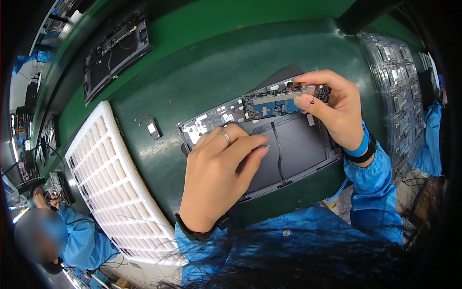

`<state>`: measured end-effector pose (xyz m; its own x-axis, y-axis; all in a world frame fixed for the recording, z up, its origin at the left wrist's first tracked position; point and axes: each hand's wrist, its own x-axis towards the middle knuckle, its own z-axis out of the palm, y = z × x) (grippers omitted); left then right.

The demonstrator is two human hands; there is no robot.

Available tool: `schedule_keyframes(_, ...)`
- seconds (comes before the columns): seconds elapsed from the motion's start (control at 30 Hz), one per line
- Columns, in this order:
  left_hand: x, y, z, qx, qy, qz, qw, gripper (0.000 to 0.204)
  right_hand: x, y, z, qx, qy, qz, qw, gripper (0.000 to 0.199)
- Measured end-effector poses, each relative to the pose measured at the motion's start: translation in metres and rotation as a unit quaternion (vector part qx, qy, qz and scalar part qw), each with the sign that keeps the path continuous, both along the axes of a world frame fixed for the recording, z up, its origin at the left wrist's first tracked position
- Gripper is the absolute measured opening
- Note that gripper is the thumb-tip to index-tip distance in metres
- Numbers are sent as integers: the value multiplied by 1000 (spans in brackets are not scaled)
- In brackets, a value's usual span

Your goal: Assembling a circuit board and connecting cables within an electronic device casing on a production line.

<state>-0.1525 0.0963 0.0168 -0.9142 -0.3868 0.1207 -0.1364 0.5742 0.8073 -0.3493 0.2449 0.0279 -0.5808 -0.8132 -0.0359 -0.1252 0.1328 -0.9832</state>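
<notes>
My right hand (340, 107) grips the right end of a long circuit board (262, 110), thumb on its face and fingers behind. The board has blue areas and a pale strip, and it lies tilted over the upper part of a dark grey tablet-like housing (305, 151). A thin black flat cable (279, 159) runs down the housing's inside. Over the housing's left part, my left hand (219, 168) is closed in a pinch, thumb against forefinger. A small tip shows at its fingers, too little to name.
A white foam tray (108, 178) with many slots stands at the left. Beside it lies a small black part with thin wires (153, 129). Another opened housing (118, 50) rests at the far left. Clear plastic trays of boards (397, 96) line the right. A co-worker in blue (84, 238) sits at lower left.
</notes>
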Motion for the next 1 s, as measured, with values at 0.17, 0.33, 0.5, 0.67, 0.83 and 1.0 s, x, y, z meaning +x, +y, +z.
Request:
schedule_keyframes(0.17,1,-3,4,-27,-20,-12,999,11,1,-1,4,20,-9,4,1000,28)
schedule_keyframes(0.33,1,-3,-1,-31,16,-9,999,7,1,-1,3,7,6,7,1000,28)
schedule_keyframes(0.5,4,-5,4,29,-16,-7,999,9,-1,1,3,18,-9,2,1000,29)
schedule_keyframes(0.67,6,-2,11,198,-61,44,977,7,-2,2,3,13,-2,5,1000,29)
schedule_keyframes(0.83,6,-7,10,207,-58,37,976,15,-3,4,2,14,-7,5,1000,29)
schedule_keyframes(1.0,9,-7,7,233,-47,37,971,20,-2,3,2,1,3,6,1000,28)
